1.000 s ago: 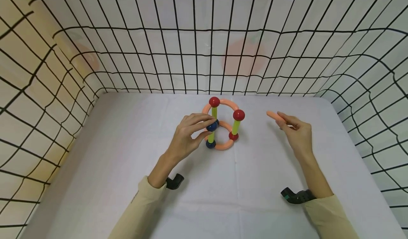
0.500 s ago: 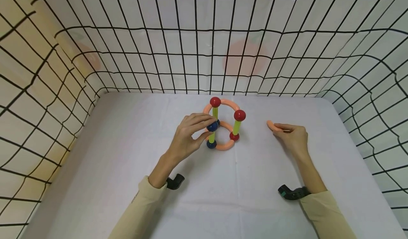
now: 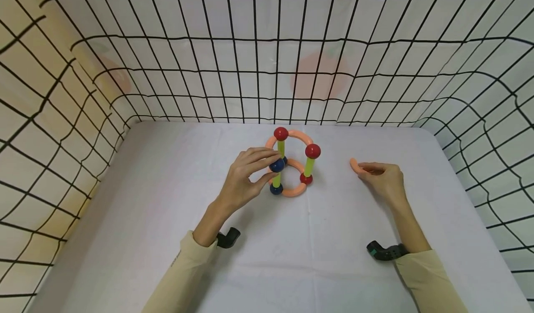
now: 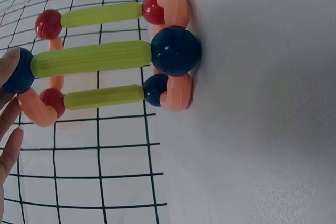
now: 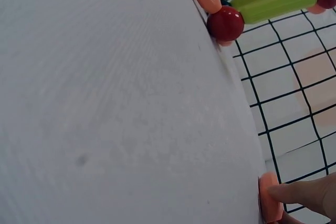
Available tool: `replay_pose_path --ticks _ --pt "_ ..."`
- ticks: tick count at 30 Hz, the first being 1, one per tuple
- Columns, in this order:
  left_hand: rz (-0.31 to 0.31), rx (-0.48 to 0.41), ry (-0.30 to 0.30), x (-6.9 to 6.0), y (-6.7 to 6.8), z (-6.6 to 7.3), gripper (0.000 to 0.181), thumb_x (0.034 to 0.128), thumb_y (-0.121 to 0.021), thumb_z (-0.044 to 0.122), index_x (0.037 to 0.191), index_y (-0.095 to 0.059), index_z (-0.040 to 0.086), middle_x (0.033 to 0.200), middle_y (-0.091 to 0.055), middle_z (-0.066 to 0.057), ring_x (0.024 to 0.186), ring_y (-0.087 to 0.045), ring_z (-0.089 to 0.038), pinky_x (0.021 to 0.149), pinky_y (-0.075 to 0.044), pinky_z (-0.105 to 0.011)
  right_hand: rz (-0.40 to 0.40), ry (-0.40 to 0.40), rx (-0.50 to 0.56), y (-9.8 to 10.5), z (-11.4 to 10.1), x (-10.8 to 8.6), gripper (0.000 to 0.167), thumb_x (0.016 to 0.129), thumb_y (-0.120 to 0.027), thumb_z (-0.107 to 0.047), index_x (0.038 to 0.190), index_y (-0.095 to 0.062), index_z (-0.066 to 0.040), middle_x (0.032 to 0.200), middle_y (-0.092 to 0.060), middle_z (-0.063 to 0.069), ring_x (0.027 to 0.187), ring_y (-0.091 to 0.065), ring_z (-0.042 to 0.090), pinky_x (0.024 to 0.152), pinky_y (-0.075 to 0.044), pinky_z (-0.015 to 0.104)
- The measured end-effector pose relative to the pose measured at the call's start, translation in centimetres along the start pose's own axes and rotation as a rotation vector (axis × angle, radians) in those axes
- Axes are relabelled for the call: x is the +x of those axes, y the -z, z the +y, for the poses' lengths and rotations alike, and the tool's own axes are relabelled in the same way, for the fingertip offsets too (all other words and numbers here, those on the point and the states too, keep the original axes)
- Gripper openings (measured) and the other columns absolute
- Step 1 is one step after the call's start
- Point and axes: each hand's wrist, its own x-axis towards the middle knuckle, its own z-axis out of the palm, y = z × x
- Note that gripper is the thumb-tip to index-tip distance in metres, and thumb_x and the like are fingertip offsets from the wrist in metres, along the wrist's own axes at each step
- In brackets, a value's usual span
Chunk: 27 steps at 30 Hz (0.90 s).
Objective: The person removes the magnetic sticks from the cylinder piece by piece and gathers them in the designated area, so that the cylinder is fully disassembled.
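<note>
A small frame of balls and rods stands upright on the white table. My left hand pinches its top front blue ball between thumb and fingers. Beneath that ball, a yellow-green rod runs down to a lower blue ball. Two red balls, the rear one and the right one, top the other green rods. Curved orange rods link the balls above and below. Off to the right, apart from the frame, my right hand pinches a loose curved orange rod at the tabletop.
A black wire grid encloses the table's back and both sides. White cloth covers the table, with faint creases. Each wrist wears a black camera mount, the left one and the right one.
My right hand has come down and a little nearer with the curved orange rod, which has turned in its fingers. My left hand keeps its hold on the blue ball.
</note>
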Motion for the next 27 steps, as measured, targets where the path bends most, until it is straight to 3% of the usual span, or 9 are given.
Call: replay_pose_path --ticks 5,11,17,23,27 --pt "-0.005 0.004 0.003 0.0 0.1 -0.1 0.041 0.0815 -0.086 0.001 0.121 -0.076 0.0 0.123 -0.076 -0.012 0.12 -0.066 -0.028 0.095 -0.051 -0.041 0.004 0.025 -0.002 -0.2 0.0 0.2 0.04 0.093 -0.079 -0.03 0.122 -0.075 -0.002 0.115 -0.076 0.024 0.078 -0.054 -0.013 0.07 -0.044 0.01" --pt "-0.006 0.0 0.003 0.0 0.1 -0.1 0.041 0.0814 -0.086 0.0 0.121 -0.076 0.0 0.122 -0.076 -0.012 0.119 -0.066 -0.029 0.096 -0.052 -0.042 0.017 0.042 -0.036 -0.6 -0.3 0.3 0.038 0.09 -0.082 -0.025 0.12 -0.076 -0.002 0.109 -0.077 0.025 0.077 -0.058 -0.004 0.065 -0.045 0.012" --pt "-0.009 -0.003 0.01 0.0 0.2 -0.1 0.041 0.0811 -0.086 0.0 0.121 -0.076 0.0 0.122 -0.076 -0.012 0.119 -0.066 -0.029 0.097 -0.052 -0.042 0.027 0.062 -0.051 -0.7 -0.3 0.3 0.037 0.09 -0.083 -0.024 0.119 -0.077 -0.002 0.107 -0.077 0.024 0.075 -0.057 -0.007 0.064 -0.045 0.012" --pt "-0.007 -0.022 0.009 0.0 0.3 0.0 0.042 0.0806 -0.087 0.0 0.121 -0.075 -0.001 0.124 -0.075 -0.014 0.12 -0.065 -0.029 0.099 -0.051 -0.043 0.023 0.042 -0.065 -0.4 -0.8 0.2 0.042 0.093 -0.078 -0.032 0.123 -0.075 -0.004 0.11 -0.077 0.023 0.081 -0.06 0.0 0.067 -0.046 0.014" --pt "0.002 -0.043 0.003 0.0 0.6 0.0 0.045 0.0795 -0.087 -0.001 0.123 -0.074 -0.001 0.127 -0.073 -0.016 0.121 -0.064 -0.03 0.102 -0.051 -0.042 0.08 0.044 -0.043 -0.1 -1.5 0.1 0.039 0.093 -0.078 -0.029 0.125 -0.075 -0.006 0.11 -0.078 0.021 0.083 -0.06 0.0 0.065 -0.044 0.014"
